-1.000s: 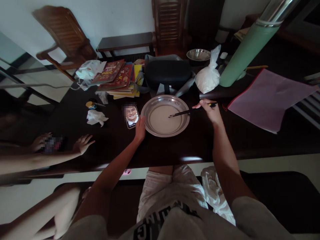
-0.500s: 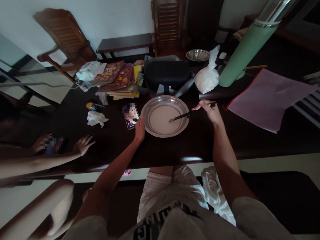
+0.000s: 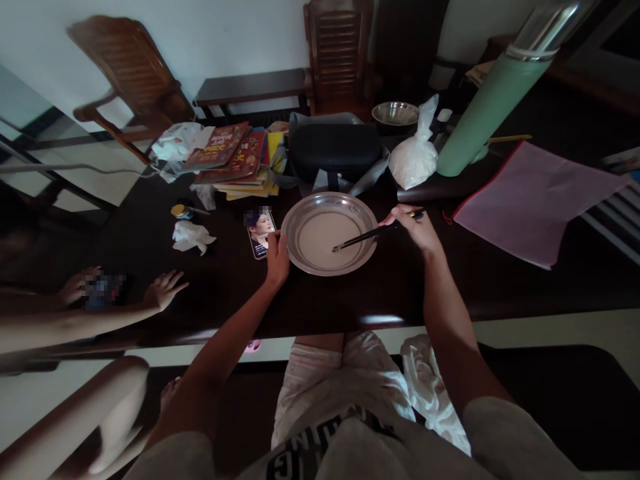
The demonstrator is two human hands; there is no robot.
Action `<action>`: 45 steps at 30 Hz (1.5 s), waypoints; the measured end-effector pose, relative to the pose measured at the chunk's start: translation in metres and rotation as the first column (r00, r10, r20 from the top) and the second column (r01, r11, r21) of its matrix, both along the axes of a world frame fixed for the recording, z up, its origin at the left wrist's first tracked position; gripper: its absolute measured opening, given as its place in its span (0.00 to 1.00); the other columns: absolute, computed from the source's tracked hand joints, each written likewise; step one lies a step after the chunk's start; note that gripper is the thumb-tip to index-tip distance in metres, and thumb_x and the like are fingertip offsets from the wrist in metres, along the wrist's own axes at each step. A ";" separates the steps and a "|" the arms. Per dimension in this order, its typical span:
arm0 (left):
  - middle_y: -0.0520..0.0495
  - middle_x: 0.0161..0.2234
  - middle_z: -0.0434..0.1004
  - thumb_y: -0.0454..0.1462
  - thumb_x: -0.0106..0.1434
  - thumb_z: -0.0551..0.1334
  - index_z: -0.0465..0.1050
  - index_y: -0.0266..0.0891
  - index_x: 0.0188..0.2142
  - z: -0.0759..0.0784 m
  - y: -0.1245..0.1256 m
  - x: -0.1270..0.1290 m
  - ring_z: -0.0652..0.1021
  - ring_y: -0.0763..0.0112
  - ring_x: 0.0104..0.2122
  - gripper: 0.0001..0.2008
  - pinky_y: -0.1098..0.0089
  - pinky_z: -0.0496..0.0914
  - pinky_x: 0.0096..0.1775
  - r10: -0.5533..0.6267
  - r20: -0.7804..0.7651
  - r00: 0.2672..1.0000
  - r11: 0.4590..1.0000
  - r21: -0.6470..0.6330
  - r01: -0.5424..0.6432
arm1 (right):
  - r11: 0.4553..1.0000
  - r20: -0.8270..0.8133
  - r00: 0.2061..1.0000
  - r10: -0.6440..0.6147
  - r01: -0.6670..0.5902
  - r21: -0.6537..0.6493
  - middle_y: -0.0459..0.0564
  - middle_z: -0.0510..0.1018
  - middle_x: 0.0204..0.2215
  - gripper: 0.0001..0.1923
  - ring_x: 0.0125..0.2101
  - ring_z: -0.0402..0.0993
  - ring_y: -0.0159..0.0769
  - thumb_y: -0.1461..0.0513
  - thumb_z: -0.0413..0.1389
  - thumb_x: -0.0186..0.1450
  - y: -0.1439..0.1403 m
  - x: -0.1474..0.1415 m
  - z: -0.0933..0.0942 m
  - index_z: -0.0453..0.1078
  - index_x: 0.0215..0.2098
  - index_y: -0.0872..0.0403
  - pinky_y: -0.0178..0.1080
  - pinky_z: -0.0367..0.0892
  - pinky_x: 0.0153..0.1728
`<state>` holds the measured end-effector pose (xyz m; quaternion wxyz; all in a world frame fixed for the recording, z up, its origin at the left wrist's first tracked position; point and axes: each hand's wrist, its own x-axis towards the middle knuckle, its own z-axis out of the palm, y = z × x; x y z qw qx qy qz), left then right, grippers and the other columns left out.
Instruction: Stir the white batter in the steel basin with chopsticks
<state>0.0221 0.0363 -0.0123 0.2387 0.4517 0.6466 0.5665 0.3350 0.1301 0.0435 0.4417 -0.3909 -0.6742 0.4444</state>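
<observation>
The right hand's grip [image 3: 416, 228] is closed around a pair of black chopsticks [image 3: 357, 238], pinching them near their upper ends. They slant down to the left, across the near-right rim of a shallow metal dish [image 3: 296, 233], and their tips reach the cloudy, whitish liquid [image 3: 324, 228] in it. The dish lies on the dark table [image 3: 345, 303], just left of that grip. The left hand's grip [image 3: 277, 261] is set against the dish's left edge; whether its fingers close under the rim cannot be told.

A lit phone [image 3: 259, 245] lies just beside the left fingers, crowding that side. Farther left are a crumpled tissue [image 3: 193, 237] and a small jar [image 3: 182, 212]. Directly behind the dish sits a black case [image 3: 335, 150], blocking the far side, with a pile of books [image 3: 225, 152] to its left. A tied bag of white powder [image 3: 414, 162] stands beyond the right hand, near a leaning green flask [image 3: 495, 110]. A pinkish pouch [image 3: 525, 203] lies to the right. Well apart on the left, another person's hand [image 3: 164, 292] rests on the table.
</observation>
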 end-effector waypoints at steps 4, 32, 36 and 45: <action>0.50 0.28 0.67 0.57 0.64 0.54 0.65 0.41 0.33 0.002 -0.001 -0.005 0.69 0.68 0.31 0.21 0.65 0.67 0.38 0.055 -0.091 0.994 0.998 0.001 -0.055 | 0.998 0.031 0.998 0.057 -0.058 0.039 0.46 0.85 0.30 0.19 0.37 0.82 0.39 0.44 0.57 0.61 -0.001 -0.007 -0.002 0.77 0.27 0.48 0.42 0.73 0.42; 0.48 0.25 0.65 0.56 0.67 0.48 0.62 0.42 0.28 0.006 0.000 -0.015 0.67 0.66 0.28 0.22 0.61 0.64 0.37 -0.042 -0.300 0.953 0.999 -0.004 0.042 | 0.992 -0.044 0.994 -0.097 0.100 0.079 0.46 0.82 0.23 0.21 0.31 0.81 0.41 0.43 0.57 0.61 0.000 -0.001 -0.001 0.75 0.23 0.48 0.46 0.73 0.42; 0.50 0.25 0.65 0.55 0.67 0.49 0.63 0.42 0.30 0.005 -0.002 -0.012 0.68 0.67 0.27 0.21 0.63 0.65 0.36 -0.018 -0.272 0.962 1.000 0.001 0.018 | 0.996 -0.027 0.997 -0.072 0.073 0.043 0.46 0.82 0.23 0.22 0.31 0.81 0.41 0.42 0.57 0.60 -0.001 -0.003 0.000 0.75 0.22 0.48 0.45 0.74 0.39; 0.52 0.24 0.64 0.46 0.70 0.52 0.63 0.41 0.30 0.005 -0.003 -0.011 0.67 0.70 0.26 0.15 0.66 0.62 0.34 -0.009 -0.222 0.975 1.000 -0.029 0.003 | 0.994 -0.073 0.994 -0.087 0.091 0.052 0.45 0.82 0.23 0.19 0.30 0.81 0.40 0.46 0.58 0.62 0.003 0.003 -0.005 0.75 0.22 0.48 0.44 0.73 0.38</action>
